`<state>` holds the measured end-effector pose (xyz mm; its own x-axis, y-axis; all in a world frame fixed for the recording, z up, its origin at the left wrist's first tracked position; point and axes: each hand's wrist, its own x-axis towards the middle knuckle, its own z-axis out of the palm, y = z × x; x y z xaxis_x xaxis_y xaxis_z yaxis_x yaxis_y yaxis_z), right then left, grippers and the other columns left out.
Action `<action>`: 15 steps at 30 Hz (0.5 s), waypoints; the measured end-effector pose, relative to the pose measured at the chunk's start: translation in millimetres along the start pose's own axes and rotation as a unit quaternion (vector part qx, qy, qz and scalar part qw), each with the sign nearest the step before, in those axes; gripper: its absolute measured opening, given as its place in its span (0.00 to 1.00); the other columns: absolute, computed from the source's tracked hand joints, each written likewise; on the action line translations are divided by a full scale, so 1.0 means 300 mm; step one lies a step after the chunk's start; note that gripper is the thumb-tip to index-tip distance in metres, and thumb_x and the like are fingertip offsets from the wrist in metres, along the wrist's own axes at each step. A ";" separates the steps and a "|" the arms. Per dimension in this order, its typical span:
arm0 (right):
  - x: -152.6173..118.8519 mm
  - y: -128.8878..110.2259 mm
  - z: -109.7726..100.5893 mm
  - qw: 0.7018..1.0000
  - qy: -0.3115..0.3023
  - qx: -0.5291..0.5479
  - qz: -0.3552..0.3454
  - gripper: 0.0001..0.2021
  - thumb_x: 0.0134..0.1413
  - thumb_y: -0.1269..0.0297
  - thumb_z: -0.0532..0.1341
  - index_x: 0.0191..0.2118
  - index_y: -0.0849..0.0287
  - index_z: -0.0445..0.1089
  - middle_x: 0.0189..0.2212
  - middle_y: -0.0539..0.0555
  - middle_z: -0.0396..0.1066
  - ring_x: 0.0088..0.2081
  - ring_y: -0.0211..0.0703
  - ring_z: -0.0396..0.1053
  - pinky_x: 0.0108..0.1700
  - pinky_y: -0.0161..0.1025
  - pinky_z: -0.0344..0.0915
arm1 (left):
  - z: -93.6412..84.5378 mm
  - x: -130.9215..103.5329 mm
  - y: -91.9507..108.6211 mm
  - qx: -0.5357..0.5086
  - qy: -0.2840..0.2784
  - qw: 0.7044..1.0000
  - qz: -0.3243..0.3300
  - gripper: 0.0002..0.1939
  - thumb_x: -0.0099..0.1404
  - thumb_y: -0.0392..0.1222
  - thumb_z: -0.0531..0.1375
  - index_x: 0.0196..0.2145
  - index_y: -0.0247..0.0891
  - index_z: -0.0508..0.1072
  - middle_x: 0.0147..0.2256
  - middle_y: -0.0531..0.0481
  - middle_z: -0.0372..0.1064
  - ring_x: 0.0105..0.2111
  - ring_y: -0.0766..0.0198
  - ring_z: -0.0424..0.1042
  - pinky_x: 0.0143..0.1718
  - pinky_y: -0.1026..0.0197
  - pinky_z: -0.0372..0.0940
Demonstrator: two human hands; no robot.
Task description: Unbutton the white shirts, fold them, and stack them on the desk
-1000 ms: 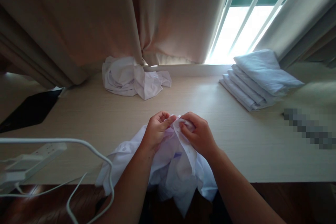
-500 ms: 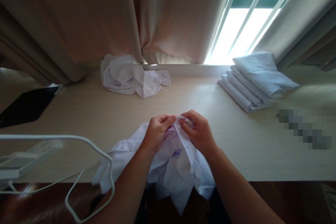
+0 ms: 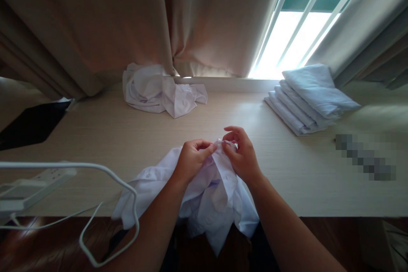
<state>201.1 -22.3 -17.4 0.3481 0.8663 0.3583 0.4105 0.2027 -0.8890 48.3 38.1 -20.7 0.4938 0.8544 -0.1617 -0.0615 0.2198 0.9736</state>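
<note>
A white button-up shirt [image 3: 207, 204] lies bunched at the front of the table, its lower part hanging over the edge. My left hand [image 3: 194, 157] pinches the shirt's edge between thumb and fingers. Close beside it, my right hand [image 3: 240, 153] grips the same edge with thumb and index finger, its other fingers lifted a little. A strip with buttonholes runs down from between the hands. Whether a button sits between the fingertips is too small to make out.
A crumpled white garment [image 3: 162, 91] lies at the back by the curtain [image 3: 127, 17]. Folded white cloths [image 3: 309, 97] are stacked back right, near a blurred-out object [image 3: 365, 157]. A power strip [image 3: 38, 187], a white cable [image 3: 108, 172] and a black flat item [image 3: 33, 123] are on the left.
My right hand's fingers have loosened and lifted slightly, while its thumb stays at the shirt edge. The left hand holds nearly the same place.
</note>
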 end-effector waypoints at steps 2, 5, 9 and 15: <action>0.016 0.008 -0.026 1.000 0.019 -0.004 -0.023 0.19 0.52 0.74 0.59 0.51 0.55 0.66 0.39 0.52 0.72 0.41 0.43 0.70 0.50 0.44 0.66 | -0.007 0.008 -0.012 0.028 0.022 0.999 0.011 0.17 0.54 0.51 0.69 0.34 0.34 0.80 0.33 0.44 0.76 0.28 0.63 0.71 0.28 0.64 0.63; 0.034 0.012 -0.067 0.997 0.054 -0.022 -0.046 0.17 0.54 0.73 0.58 0.50 0.56 0.68 0.47 0.56 0.71 0.48 0.46 0.69 0.55 0.48 0.64 | -0.018 0.018 -0.024 0.072 0.057 0.995 0.032 0.17 0.55 0.52 0.68 0.34 0.35 0.80 0.34 0.45 0.77 0.30 0.62 0.72 0.29 0.64 0.64; 0.031 0.006 -0.074 0.998 -0.019 -0.044 -0.051 0.19 0.58 0.67 0.61 0.55 0.54 0.66 0.51 0.56 0.71 0.52 0.47 0.68 0.57 0.48 0.62 | -0.014 0.013 -0.019 0.117 0.065 0.989 0.065 0.18 0.57 0.53 0.66 0.35 0.34 0.80 0.34 0.44 0.77 0.33 0.59 0.73 0.32 0.63 0.65; 0.017 0.011 -0.030 0.991 -0.080 -0.104 -0.025 0.07 0.59 0.63 0.61 0.40 0.56 0.73 0.36 0.53 0.75 0.39 0.44 0.71 0.44 0.41 0.65 | 0.003 0.008 -0.016 0.070 0.060 0.994 0.063 0.17 0.57 0.53 0.66 0.35 0.35 0.80 0.33 0.46 0.77 0.31 0.60 0.73 0.31 0.63 0.65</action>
<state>211.7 -21.5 -15.9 0.1918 0.9225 0.3350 0.5940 0.1627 -0.7879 50.7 38.6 -25.5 0.3831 0.9225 -0.0477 0.0087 0.0481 0.9988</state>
